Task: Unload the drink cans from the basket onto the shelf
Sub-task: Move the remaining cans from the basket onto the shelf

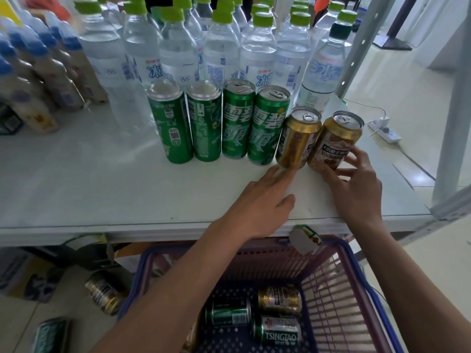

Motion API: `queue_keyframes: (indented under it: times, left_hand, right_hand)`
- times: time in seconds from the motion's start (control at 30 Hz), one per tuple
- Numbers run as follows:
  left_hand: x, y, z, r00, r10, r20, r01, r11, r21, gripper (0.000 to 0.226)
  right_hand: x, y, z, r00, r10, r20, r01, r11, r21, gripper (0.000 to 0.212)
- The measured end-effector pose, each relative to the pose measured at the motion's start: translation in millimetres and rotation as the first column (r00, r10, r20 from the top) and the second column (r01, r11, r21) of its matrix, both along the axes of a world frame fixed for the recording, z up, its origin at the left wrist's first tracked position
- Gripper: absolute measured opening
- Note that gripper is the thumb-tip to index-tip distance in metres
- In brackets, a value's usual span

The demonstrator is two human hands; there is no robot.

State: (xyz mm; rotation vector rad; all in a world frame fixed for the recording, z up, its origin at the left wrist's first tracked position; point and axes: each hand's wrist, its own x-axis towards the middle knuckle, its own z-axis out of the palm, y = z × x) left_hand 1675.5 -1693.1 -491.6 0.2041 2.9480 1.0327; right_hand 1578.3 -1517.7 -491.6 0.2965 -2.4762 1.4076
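Your right hand is on the white shelf, with the fingers curled around the base of the rightmost gold can, so it is gripping this can. Your left hand lies flat and open on the shelf, holding nothing; its fingertips reach the bottom of the second gold can, which stands just beside the first one. Both gold cans are upright.

To the left of them four tall green cans stand in one row, touching each other. Behind this row you see many clear water bottles with green caps.

The basket is below the front edge of the shelf, between your forearms. Three cans lie on their sides on its bottom: a gold one, a green one and a green Tsingtao can. One more gold can lies on the floor, left of the basket, and a green can is near the lower left corner, too blurred to read.
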Motion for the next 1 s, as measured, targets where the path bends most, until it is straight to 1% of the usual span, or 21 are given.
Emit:
queue_keyframes:
  times: [0.1, 0.17, 0.2, 0.23, 0.27, 0.3, 0.33, 0.37, 0.43, 0.47, 0.5, 0.53, 0.57, 0.63, 0.67, 0.7, 0.73, 0.77, 0.83, 0.9, 1.0]
  left_hand:
    - [-3.1, 1.1, 3.8, 0.999, 0.000, 0.039, 0.001, 0.999, -0.034, 0.066]
    - [-1.3, 2.2, 8.8, 0.999, -0.010, 0.050, 0.008, 1.000, 0.030, 0.066]
    - [0.6, 1.4, 13.0, 1.000, 0.015, 0.023, -0.017, 0.996, 0.089, 0.063]
    - [2.4, -1.2, 19.0, 0.996, 0.082, -0.036, -0.076, 0.986, 0.146, 0.056]
    - [4.0, -5.5, 27.1, 0.974, 0.185, -0.131, -0.160, 0.971, 0.179, 0.043]
    - [4.4, -11.6, 36.0, 0.921, 0.297, -0.252, -0.257, 0.950, 0.180, 0.030]
    - [3.9, -19.2, 45.1, 0.845, 0.384, -0.374, -0.346, 0.923, 0.166, 0.019]
    - [2.7, -27.6, 54.6, 0.761, 0.437, -0.480, -0.419, 0.895, 0.149, 0.013]
    - [-1.3, -43.8, 75.4, 0.627, 0.477, -0.616, -0.542, 0.835, 0.095, 0.017]
    - [-4.9, -51.0, 86.0, 0.592, 0.468, -0.656, -0.591, 0.805, 0.041, 0.022]
    - [-9.3, -57.7, 96.3, 0.592, 0.441, -0.674, -0.625, 0.779, -0.040, 0.027]
    - [-14.4, -64.6, 106.4, 0.628, 0.403, -0.666, -0.636, 0.759, -0.141, 0.033]
    - [-19.9, -72.0, 116.6, 0.687, 0.363, -0.630, -0.621, 0.742, -0.250, 0.039]
    - [-28.3, -84.6, 136.3, 0.822, 0.328, -0.466, -0.535, 0.726, -0.432, 0.053]
    - [-31.3, -88.4, 143.0, 0.871, 0.335, -0.359, -0.482, 0.728, -0.488, 0.062]
    - [-34.0, -90.5, 146.5, 0.897, 0.344, -0.276, -0.441, 0.733, -0.519, 0.070]
    - [-35.9, -90.7, 147.5, 0.910, 0.342, -0.235, -0.415, 0.740, -0.530, 0.074]
    - [-37.3, -90.0, 147.4, 0.917, 0.328, -0.227, -0.399, 0.755, -0.520, 0.074]
    - [-39.3, -90.6, 147.4, 0.924, 0.291, -0.246, -0.374, 0.815, -0.442, 0.064]
    - [-38.8, -95.6, 150.2, 0.939, 0.260, -0.225, -0.329, 0.868, -0.372, 0.055]
    - [-34.4, -101.7, 156.6, 0.961, 0.221, -0.164, -0.265, 0.903, -0.337, 0.052]
  right_hand:
    - [1.1, -2.6, -0.6, 1.000, 0.001, -0.008, -0.001, 1.000, 0.001, 0.074]
    - [1.4, -4.2, -0.5, 1.000, 0.003, 0.000, -0.003, 1.000, 0.006, 0.073]
    - [2.0, -4.9, -0.7, 1.000, 0.003, 0.002, -0.003, 1.000, 0.017, 0.072]
    - [2.2, -5.8, -0.9, 1.000, 0.000, 0.003, 0.000, 0.999, 0.033, 0.071]
    - [2.3, -6.8, -0.9, 1.000, -0.003, 0.005, 0.002, 0.999, 0.047, 0.071]
    - [2.2, -7.5, -0.7, 1.000, -0.003, 0.009, 0.002, 0.998, 0.055, 0.072]
    - [2.0, -8.1, -0.8, 1.000, 0.000, 0.013, -0.001, 0.998, 0.059, 0.072]
    - [1.9, -8.4, -0.9, 1.000, 0.005, 0.015, -0.005, 0.998, 0.056, 0.072]
    - [2.4, -9.3, -1.4, 1.000, 0.013, 0.014, -0.013, 0.999, 0.036, 0.070]
    - [2.4, -9.3, -1.4, 1.000, 0.015, 0.011, -0.016, 1.000, 0.022, 0.068]
    - [1.9, -9.2, -1.2, 1.000, 0.021, 0.009, -0.021, 1.000, 0.011, 0.068]
    - [1.3, -8.6, -1.0, 1.000, 0.027, 0.009, -0.027, 1.000, 0.005, 0.068]
    - [0.4, -8.0, -0.7, 1.000, 0.028, 0.009, -0.028, 1.000, 0.004, 0.068]
    - [-0.8, -6.7, -1.0, 0.999, 0.031, 0.013, -0.031, 0.999, 0.005, 0.068]
    - [-1.3, -6.2, -1.3, 0.999, 0.035, 0.014, -0.035, 0.999, 0.007, 0.068]
    - [-2.0, -5.5, -1.9, 0.999, 0.038, 0.015, -0.038, 0.999, 0.009, 0.068]
    - [-2.8, -5.0, -2.8, 0.999, 0.039, 0.018, -0.039, 0.999, 0.011, 0.068]
    - [-3.6, -4.4, -3.8, 0.999, 0.038, 0.024, -0.039, 0.999, 0.009, 0.068]
    - [-3.9, -4.1, -4.5, 0.998, 0.039, 0.039, -0.040, 0.999, 0.002, 0.068]
    - [-2.6, -4.0, -3.8, 0.998, 0.041, 0.052, -0.041, 0.999, 0.000, 0.068]
    - [-0.5, -3.9, -1.5, 0.998, 0.042, 0.056, -0.043, 0.999, 0.012, 0.067]
